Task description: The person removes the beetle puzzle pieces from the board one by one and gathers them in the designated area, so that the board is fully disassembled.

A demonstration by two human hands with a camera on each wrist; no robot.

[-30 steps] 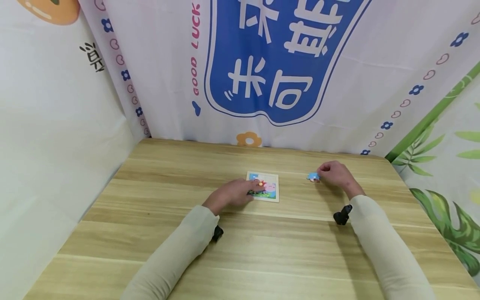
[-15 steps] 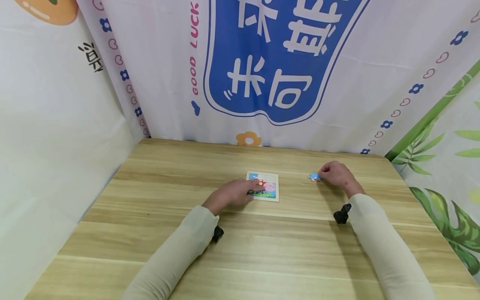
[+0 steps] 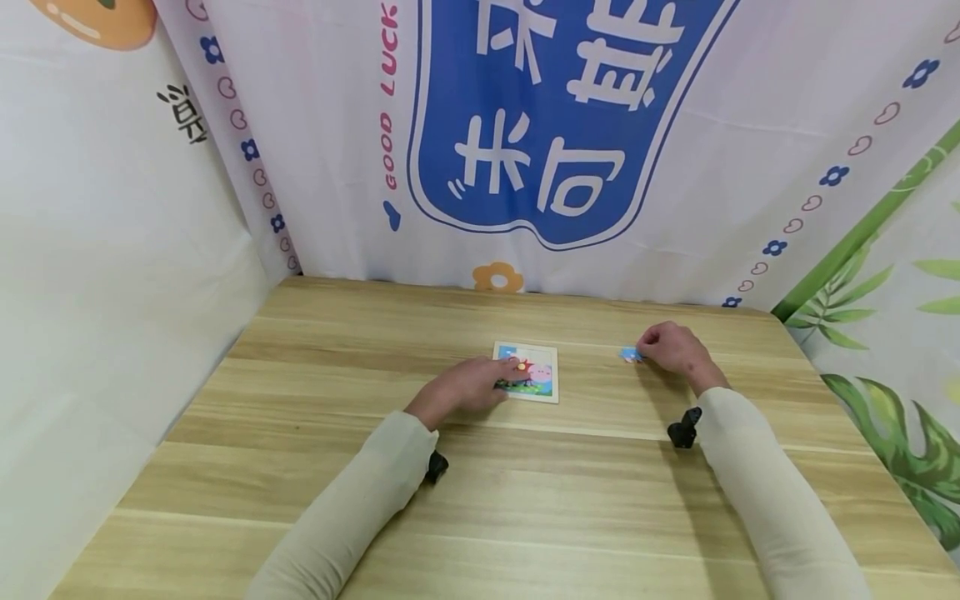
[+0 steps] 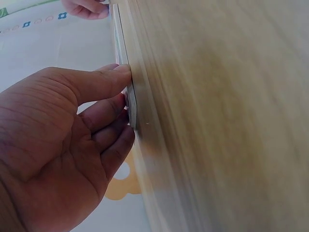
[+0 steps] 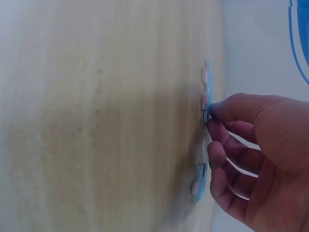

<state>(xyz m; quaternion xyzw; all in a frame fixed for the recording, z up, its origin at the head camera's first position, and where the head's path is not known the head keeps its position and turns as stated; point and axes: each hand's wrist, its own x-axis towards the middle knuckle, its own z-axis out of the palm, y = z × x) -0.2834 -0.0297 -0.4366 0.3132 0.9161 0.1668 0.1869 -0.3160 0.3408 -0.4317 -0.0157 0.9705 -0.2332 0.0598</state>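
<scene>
On the left side of a puzzle board (image 3: pixel 555 377), the left hand (image 3: pixel 471 383) grips its edge, thumb and fingers curled. Right of the board, the right hand (image 3: pixel 671 347), outstretched, pinches a blue puzzle piece (image 3: pixel 630 355) between thumb and forefinger; a second piece (image 5: pixel 199 185) lies near it. Pickup appears underway; next likely calls for a carry to the board's pale gap.

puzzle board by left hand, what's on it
Pink, red, blue and green artwork shows on the puzzle board; the left hand covers part of its left side, hiding what is beneath.
</scene>
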